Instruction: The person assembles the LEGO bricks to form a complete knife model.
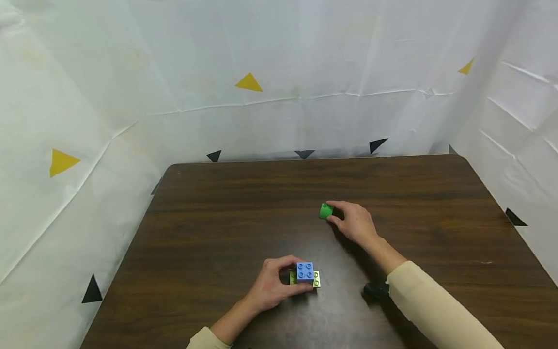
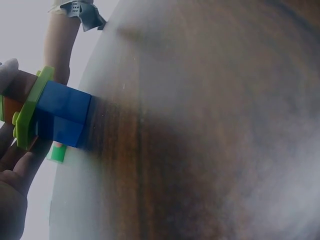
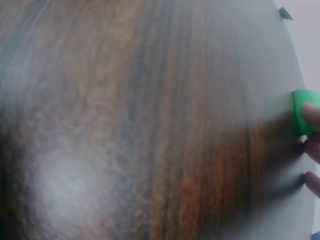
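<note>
My left hand (image 1: 272, 286) grips a small stack of toy building bricks between thumb and fingers, near the front of the table. In the head view, a blue brick (image 1: 305, 272) with studs tops it, above a wider lime-green piece (image 1: 317, 279). The left wrist view shows a darker blue part (image 2: 62, 115) on the table side of the lime-green piece (image 2: 32, 107). Farther back and to the right, my right hand (image 1: 355, 223) pinches a green toy brick (image 1: 325, 211) with a curved side. Whether the green brick (image 3: 302, 112) touches the table cannot be told.
A dark wood-grain table (image 1: 226, 213) with rounded far corners spreads beneath both hands. On it, beside the right sleeve, lies a small black object (image 1: 375, 291). White sheeting (image 1: 305, 43) with yellow and black triangles stands around the table.
</note>
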Action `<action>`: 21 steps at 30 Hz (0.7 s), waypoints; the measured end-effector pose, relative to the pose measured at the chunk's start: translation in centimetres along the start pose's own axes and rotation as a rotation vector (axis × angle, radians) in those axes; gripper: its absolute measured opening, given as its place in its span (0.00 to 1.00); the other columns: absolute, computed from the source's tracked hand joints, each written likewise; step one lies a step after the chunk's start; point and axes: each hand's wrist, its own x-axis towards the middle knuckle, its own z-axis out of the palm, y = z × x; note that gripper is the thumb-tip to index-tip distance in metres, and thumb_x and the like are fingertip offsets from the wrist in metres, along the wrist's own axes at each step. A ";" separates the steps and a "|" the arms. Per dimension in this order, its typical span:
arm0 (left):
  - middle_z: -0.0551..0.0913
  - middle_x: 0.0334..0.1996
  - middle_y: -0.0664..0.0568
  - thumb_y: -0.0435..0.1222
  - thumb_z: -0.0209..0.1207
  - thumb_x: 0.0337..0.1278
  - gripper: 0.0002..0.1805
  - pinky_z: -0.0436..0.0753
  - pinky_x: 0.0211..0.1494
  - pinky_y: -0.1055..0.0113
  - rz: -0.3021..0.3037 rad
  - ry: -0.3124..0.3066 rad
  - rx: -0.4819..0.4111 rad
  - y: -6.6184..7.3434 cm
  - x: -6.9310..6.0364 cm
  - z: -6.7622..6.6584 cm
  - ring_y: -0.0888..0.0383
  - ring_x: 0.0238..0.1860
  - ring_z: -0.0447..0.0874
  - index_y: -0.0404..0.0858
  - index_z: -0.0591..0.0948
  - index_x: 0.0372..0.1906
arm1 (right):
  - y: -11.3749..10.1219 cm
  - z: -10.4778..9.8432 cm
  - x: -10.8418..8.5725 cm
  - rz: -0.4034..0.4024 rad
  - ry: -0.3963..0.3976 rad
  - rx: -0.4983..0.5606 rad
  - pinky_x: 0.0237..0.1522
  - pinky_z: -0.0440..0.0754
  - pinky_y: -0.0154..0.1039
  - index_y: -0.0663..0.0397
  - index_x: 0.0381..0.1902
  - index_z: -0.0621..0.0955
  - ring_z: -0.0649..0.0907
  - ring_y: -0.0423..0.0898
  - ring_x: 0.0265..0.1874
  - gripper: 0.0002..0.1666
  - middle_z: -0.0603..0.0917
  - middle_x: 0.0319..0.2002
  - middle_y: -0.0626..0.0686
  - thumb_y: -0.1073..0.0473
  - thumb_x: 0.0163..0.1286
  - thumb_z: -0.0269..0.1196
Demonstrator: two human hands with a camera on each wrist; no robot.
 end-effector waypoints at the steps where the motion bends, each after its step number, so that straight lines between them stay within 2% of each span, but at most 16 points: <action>1: 0.86 0.37 0.55 0.38 0.75 0.47 0.18 0.84 0.41 0.63 0.001 0.000 0.002 0.0 0.0 0.0 0.63 0.37 0.84 0.43 0.84 0.44 | 0.0 0.0 0.0 0.002 0.004 -0.002 0.42 0.79 0.58 0.46 0.61 0.80 0.83 0.58 0.46 0.27 0.83 0.54 0.57 0.52 0.64 0.70; 9: 0.86 0.37 0.56 0.39 0.75 0.47 0.18 0.84 0.41 0.63 0.000 0.003 0.007 0.0 0.0 0.0 0.63 0.37 0.84 0.43 0.84 0.44 | 0.0 -0.1 0.0 -0.006 0.005 -0.013 0.39 0.80 0.57 0.46 0.60 0.81 0.84 0.58 0.43 0.26 0.84 0.53 0.57 0.52 0.64 0.70; 21: 0.86 0.37 0.57 0.40 0.76 0.44 0.18 0.83 0.41 0.65 -0.022 0.009 0.004 0.0 -0.1 -0.1 0.62 0.37 0.83 0.45 0.84 0.43 | 0.0 -0.2 0.1 -0.035 0.003 -0.012 0.45 0.79 0.58 0.49 0.60 0.81 0.83 0.58 0.48 0.26 0.84 0.53 0.57 0.56 0.63 0.71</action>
